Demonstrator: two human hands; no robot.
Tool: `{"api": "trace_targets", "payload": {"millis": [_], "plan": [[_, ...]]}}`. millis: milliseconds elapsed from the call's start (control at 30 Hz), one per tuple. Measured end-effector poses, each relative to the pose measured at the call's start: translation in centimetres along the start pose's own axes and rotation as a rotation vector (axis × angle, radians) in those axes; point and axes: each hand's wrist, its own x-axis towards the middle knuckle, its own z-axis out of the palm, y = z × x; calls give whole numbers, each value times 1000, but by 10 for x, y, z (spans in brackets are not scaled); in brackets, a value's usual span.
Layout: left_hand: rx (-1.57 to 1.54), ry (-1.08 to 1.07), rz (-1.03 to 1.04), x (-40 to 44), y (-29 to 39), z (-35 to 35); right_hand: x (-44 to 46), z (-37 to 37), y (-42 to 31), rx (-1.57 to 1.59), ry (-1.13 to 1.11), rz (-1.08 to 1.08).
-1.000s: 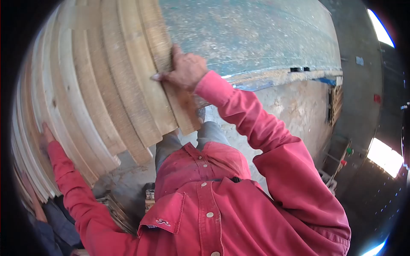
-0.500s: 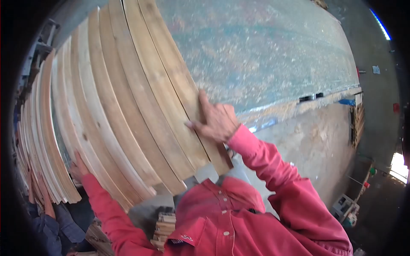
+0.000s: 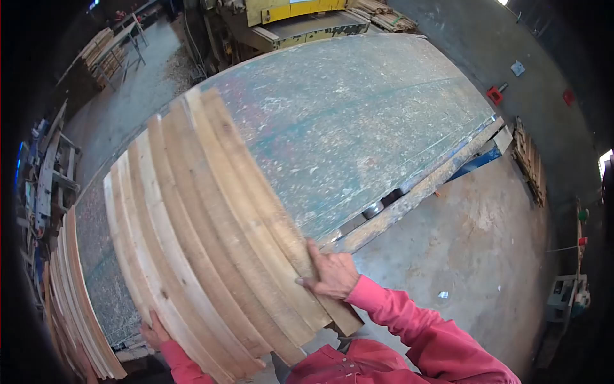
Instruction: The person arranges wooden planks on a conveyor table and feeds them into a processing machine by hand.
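Right hand point(image 3: 331, 272): on the outer edge of a row of wooden boards point(image 3: 220, 237), thumb over the top face, forefinger stretched along the side; gripping, though any fingers underneath are hidden. Left hand point(image 3: 153, 333): on the opposite edge of the row, nearer the boards' close ends, also gripping (slightly blurred, so the finger positions are hard to read). Both hands hold the row between them.

The boards lie side by side across a worn, green-grey worktable point(image 3: 364, 128), close ends uneven and projecting past its near edge towards the wearer's body. One light board shows a dark knot. Sleeves of the shirt point(image 3: 409, 317) are pinkish red.

Left of the row, beyond a bare strip of tabletop, lies a second group of boards point(image 3: 73, 281). Under the table's right corner: a blue part point(image 3: 476, 164). On the concrete floor point(image 3: 441, 281) to the right: slatted wood point(image 3: 529, 163) and a red object point(image 3: 495, 96). Beyond the far edge: a yellow machine point(image 3: 304, 11), with stacked timber point(image 3: 384, 15) beside it. Far left: another timber stack point(image 3: 102, 54) near a metal frame point(image 3: 131, 41).
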Motion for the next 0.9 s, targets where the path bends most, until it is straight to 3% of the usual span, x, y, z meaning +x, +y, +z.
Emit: {"api": "trace_targets", "payload": {"millis": [67, 133, 200, 267, 333, 467, 533, 733, 900], "plan": [[-106, -9, 69, -18, 17, 29, -18, -14, 48, -17, 58, 38], [-198, -67, 30, -73, 91, 14, -34, -38, 86, -16, 121, 115], [-167, -103, 155, -108, 131, 23, -44, -62, 122, -36, 187, 179], [-67, 14, 253, -161, 192, 13, -48, -89, 161, -78, 267, 251], [-115, -76, 324, -200, 243, 8, -47, -120, 203, -120, 339, 294], [-256, -34, 518, -273, 321, 28, -35, -167, 302, -168, 480, 360], [-294, -76, 567, -303, 367, 27, -24, -201, 344, -169, 398, 455], [-280, -79, 495, -380, 497, 46, 24, -279, 479, -288, 344, 479], [-245, -107, 451, -399, 570, 55, 54, -325, 526, -254, 331, 480]]}}
